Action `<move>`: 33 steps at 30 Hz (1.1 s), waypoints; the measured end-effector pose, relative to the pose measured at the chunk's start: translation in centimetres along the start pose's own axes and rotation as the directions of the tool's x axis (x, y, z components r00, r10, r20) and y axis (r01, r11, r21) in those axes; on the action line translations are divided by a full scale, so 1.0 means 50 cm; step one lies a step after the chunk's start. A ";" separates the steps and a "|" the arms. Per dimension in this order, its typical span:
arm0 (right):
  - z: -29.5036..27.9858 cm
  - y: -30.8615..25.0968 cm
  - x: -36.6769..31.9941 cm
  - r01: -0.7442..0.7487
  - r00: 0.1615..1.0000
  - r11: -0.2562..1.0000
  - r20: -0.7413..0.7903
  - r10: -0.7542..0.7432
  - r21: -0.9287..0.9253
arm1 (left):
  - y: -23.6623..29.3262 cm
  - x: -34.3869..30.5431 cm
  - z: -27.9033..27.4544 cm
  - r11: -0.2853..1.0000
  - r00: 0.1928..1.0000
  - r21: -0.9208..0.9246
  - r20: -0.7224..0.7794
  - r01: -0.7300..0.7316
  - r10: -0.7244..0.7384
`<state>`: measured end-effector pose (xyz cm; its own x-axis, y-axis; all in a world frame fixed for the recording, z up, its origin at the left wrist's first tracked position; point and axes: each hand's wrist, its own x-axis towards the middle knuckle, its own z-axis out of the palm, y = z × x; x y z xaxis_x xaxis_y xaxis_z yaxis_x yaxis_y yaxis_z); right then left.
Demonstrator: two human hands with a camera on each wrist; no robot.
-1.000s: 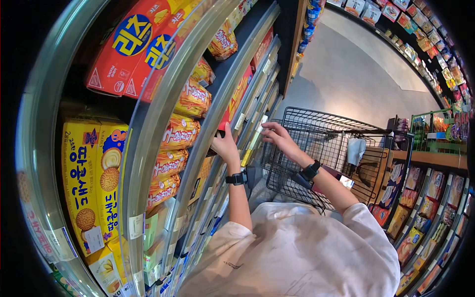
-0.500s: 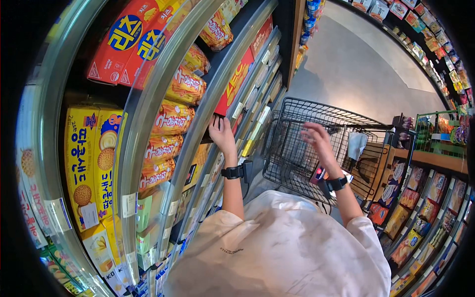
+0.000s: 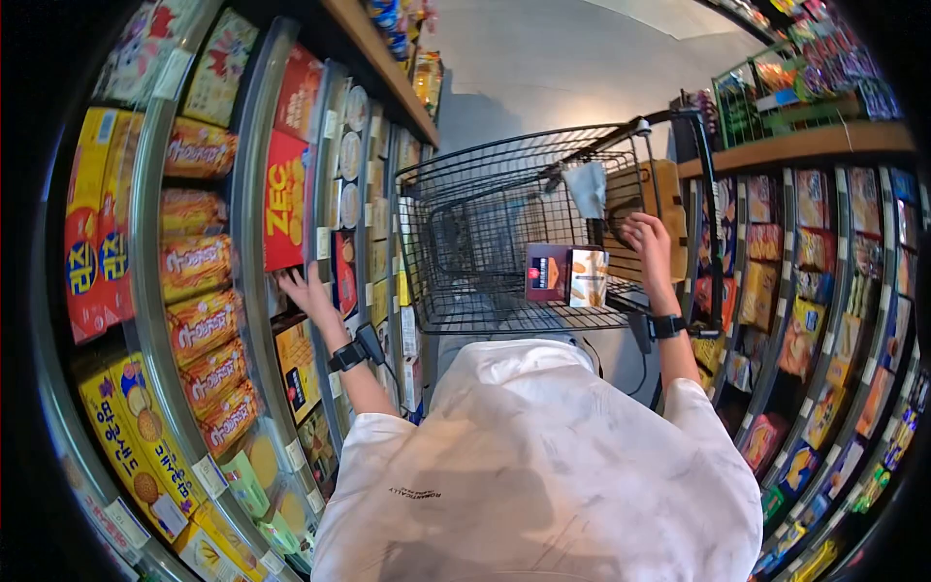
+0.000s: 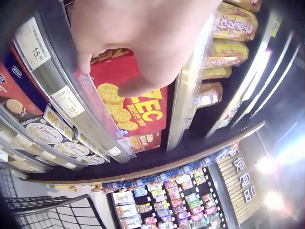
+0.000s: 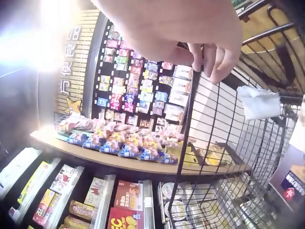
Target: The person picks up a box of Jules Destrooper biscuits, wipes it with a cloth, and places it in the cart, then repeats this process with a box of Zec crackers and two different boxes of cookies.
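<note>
- The left hand [image 3: 308, 294] is up at the shelving on the person's left. Its fingers are straight and spread, and it's holding nothing. The fingertips are at the shelf's front edge, just under the red cardboard ZEC cracker box [image 3: 286, 199].
- The left wrist view backs that up. The thumb hangs right in front of that ZEC box, which stands upright on its shelf behind a clear plastic price rail [image 4: 62, 98].
- The right hand [image 3: 648, 242] is at the near end of the black wire shopping cart [image 3: 485, 194], fingers curled by the top wire. Honestly can't tell if it really grips the wire or just hooks beside it.
- Just beside that hand, on its left, is a dark maroon snack box [image 3: 567, 274] with a cracker photo on the front. It's upright inside the cart's near end. Can't tell what it rests on, and the hand doesn't seem to touch it.
- A white crumpled cloth [image 3: 587, 186] hangs on the cart wire above that box.
- Further out on the left, orange crinkly snack bags [image 3: 199, 262] are stacked on the shelves past the ZEC box. Yellow cardboard cookie boxes [image 3: 131, 436] sit lower down.
- There's a black wrist strap [image 3: 346, 356] on the left arm, with a white T-shirt [image 3: 543, 466] below and grey floor [image 3: 543, 58] ahead of the cart.
</note>
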<state>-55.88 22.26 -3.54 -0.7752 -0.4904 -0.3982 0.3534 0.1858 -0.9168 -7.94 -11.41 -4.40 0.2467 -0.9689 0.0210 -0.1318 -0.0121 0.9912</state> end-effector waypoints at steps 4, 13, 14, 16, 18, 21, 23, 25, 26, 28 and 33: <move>-0.024 0.098 0.026 -0.101 0.980 0.955 0.138 0.144 -0.280 | 0.039 -0.063 0.016 0.993 0.993 0.063 -0.072 0.098 -0.093; -0.020 0.263 0.078 0.606 0.776 0.317 0.629 -0.036 -0.730 | -0.041 -0.211 0.040 0.986 0.976 0.122 0.197 -0.117 0.092; -0.021 0.269 0.084 0.561 0.801 0.212 0.589 0.106 -0.800 | 0.021 -0.256 0.069 0.990 0.970 0.114 0.238 -0.078 0.049; -0.012 0.277 0.095 0.391 0.832 0.158 0.421 0.360 -0.907 | 0.062 -0.294 0.090 0.992 0.936 0.123 0.352 -0.030 -0.015; -0.006 0.276 0.079 0.477 0.839 0.021 0.462 0.285 -0.879 | 0.074 -0.327 0.112 0.989 0.892 0.117 0.432 0.091 -0.133; -0.010 0.294 0.068 0.517 0.854 0.037 0.519 0.051 -0.855 | 0.079 -0.358 0.148 0.978 0.833 0.164 0.516 0.132 -0.199; 0.001 0.261 0.077 0.477 0.866 0.115 0.488 0.109 -0.872 | 0.089 -0.372 0.168 0.973 0.768 0.196 0.603 0.121 -0.217; 0.007 0.235 0.084 0.414 0.882 0.183 0.443 0.161 -0.892 | 0.094 -0.381 0.185 0.963 0.704 0.246 0.664 0.112 -0.252; 0.007 0.223 0.083 0.408 0.855 0.318 0.480 0.196 -0.856 | 0.096 -0.382 0.192 0.965 0.694 0.236 0.676 0.114 -0.247; 0.007 0.210 0.080 0.397 0.851 0.510 0.515 0.107 -0.763 | 0.088 -0.373 0.201 0.968 0.572 0.251 0.791 0.024 -0.219; 0.032 0.068 0.008 0.569 0.805 0.337 0.592 -0.043 -0.750 | 0.082 -0.349 0.234 0.971 0.602 0.235 0.782 -0.045 -0.162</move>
<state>-54.13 21.35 -6.78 -0.3297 -0.9066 -0.2635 -0.7152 0.4220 -0.5572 -24.00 2.54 -2.22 -0.5807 -0.7749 -0.2496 -0.3651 -0.0262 0.9306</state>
